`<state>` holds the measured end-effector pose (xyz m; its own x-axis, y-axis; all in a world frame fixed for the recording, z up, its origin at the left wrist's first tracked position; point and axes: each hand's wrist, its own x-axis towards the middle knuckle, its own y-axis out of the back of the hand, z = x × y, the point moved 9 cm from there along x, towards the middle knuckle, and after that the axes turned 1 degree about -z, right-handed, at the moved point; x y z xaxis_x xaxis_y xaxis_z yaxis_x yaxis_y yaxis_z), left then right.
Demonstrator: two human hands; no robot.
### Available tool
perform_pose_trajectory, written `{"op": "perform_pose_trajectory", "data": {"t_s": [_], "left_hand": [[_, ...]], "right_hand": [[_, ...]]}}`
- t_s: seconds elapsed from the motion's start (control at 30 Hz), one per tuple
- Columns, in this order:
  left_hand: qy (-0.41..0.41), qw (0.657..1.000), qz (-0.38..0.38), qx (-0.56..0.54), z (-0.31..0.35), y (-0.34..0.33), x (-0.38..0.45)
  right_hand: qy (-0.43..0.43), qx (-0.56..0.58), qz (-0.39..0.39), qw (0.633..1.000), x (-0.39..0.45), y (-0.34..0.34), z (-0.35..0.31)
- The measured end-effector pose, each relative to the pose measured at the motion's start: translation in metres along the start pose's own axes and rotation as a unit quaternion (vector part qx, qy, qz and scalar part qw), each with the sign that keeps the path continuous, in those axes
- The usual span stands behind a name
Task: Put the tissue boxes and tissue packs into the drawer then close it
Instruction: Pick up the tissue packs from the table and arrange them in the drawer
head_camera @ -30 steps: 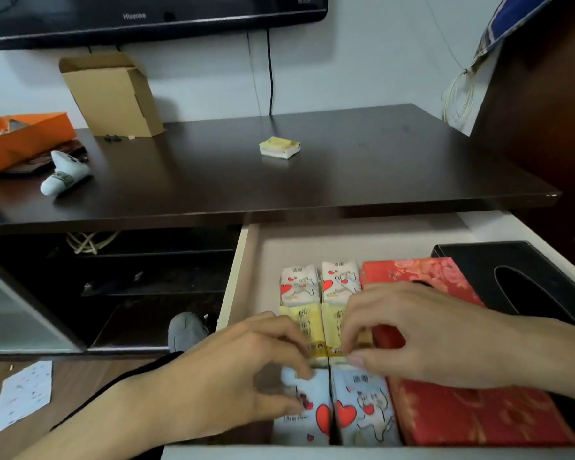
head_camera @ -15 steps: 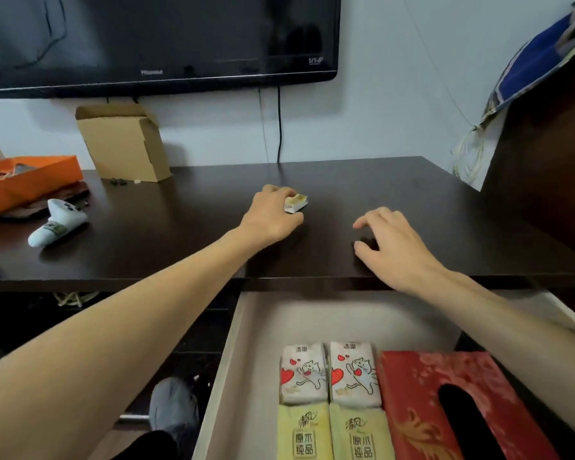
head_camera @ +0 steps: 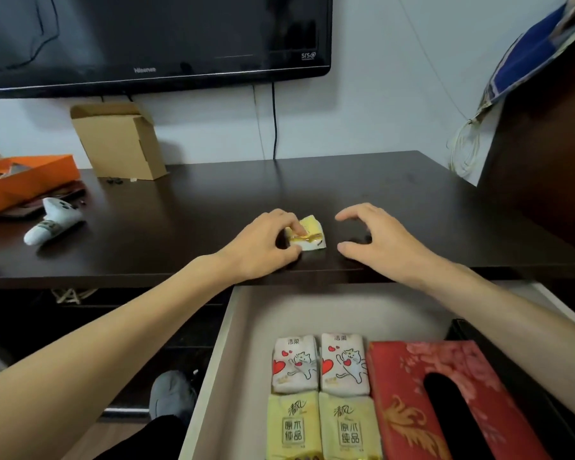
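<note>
My left hand is pinching the last loose pack on the tabletop, thumb under its near edge and fingertips on top, because it is small and flat and needs a grip from both sides to lift. It sits close to the front edge, right above the open drawer, so the carry should be short. My right hand hovers just beside it, fingers spread and curled, holding nothing; I judge it is there to steady or take the pack.

In the drawer I have lined things up tight: two cat packs side by side, two yellow packs touching them in front, the red box against their right, and a black box beyond it. The bare strip behind the cat packs looks like the place for this one. The drawer is not yet closed.
</note>
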<state>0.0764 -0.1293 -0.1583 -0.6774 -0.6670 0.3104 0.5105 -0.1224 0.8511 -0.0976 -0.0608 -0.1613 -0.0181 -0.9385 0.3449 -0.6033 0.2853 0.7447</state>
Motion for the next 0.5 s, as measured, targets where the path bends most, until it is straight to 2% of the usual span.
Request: {"op": "perform_pose_trajectory", "data": {"t_s": [0.07, 0.2, 0.4, 0.5], "left_hand": [[0.009, 0.998, -0.013, -0.059, 0.010, -0.001, -0.014], [0.023, 0.996, -0.001, -0.091, 0.026, 0.012, -0.035], [0.047, 0.990, 0.035, -0.130, 0.043, 0.047, -0.110], [0.052, 0.991, 0.033, -0.116, 0.056, 0.045, -0.161]], "right_hand": [[0.003, 0.050, -0.039, 0.998, 0.000, -0.007, -0.010], [0.000, 0.033, -0.124, 0.992, 0.002, -0.033, -0.032], [0.014, -0.014, -0.068, 0.997, -0.022, -0.017, -0.051], [0.033, 0.006, -0.078, 0.996, -0.061, -0.016, -0.067]]}}
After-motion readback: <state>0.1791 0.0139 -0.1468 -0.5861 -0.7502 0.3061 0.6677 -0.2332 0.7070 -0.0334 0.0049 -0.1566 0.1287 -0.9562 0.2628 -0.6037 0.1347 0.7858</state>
